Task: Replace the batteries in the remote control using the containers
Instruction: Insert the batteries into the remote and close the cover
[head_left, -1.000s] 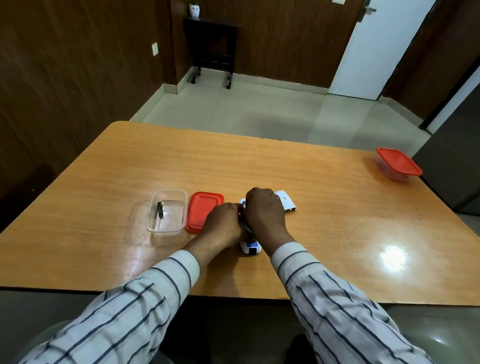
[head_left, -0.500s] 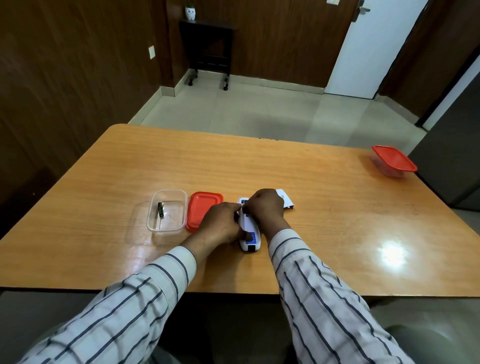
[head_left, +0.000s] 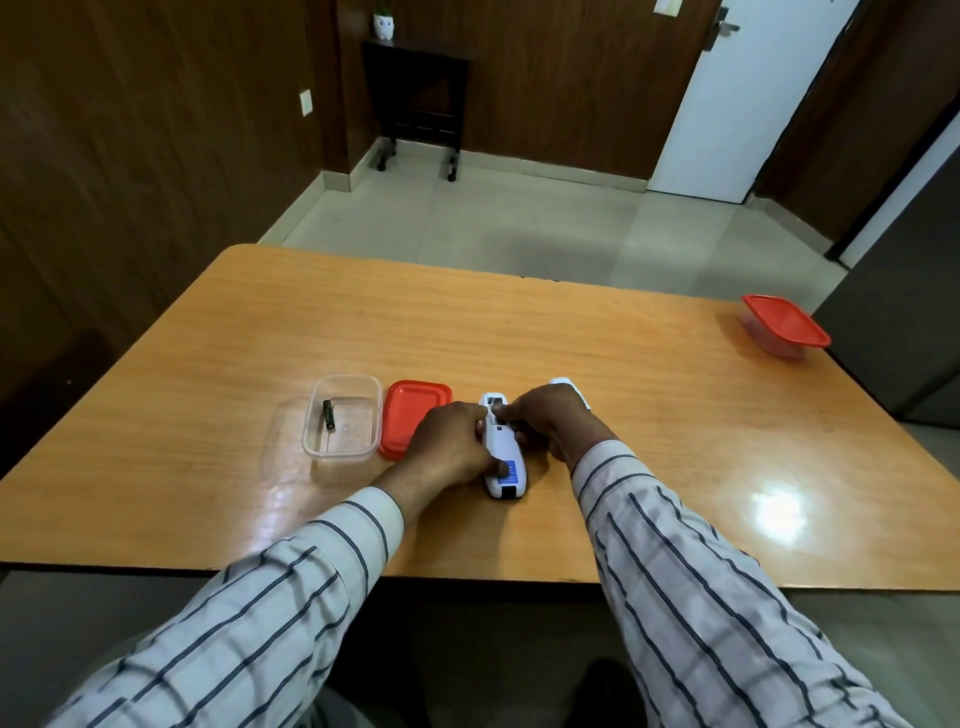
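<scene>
A white remote control (head_left: 505, 457) lies face down on the wooden table (head_left: 519, 353), its battery bay open at the far end. My left hand (head_left: 452, 441) grips the remote's left side. My right hand (head_left: 550, 418) rests on its right side with fingertips at the open bay. The white battery cover (head_left: 569, 387) lies just behind my right hand, mostly hidden. To the left stands an open clear container (head_left: 343, 415) with one dark battery (head_left: 328, 414) inside. Its red lid (head_left: 413, 415) lies between container and remote.
A second clear container with a red lid (head_left: 784, 325) sits closed at the table's far right corner. A dark cabinet stands at the right beside the table. Beyond the table are tiled floor, a small black stand and a white door.
My right hand has slid off the top of the remote to its right side, uncovering the remote's body and open bay. The left hand keeps its hold.
</scene>
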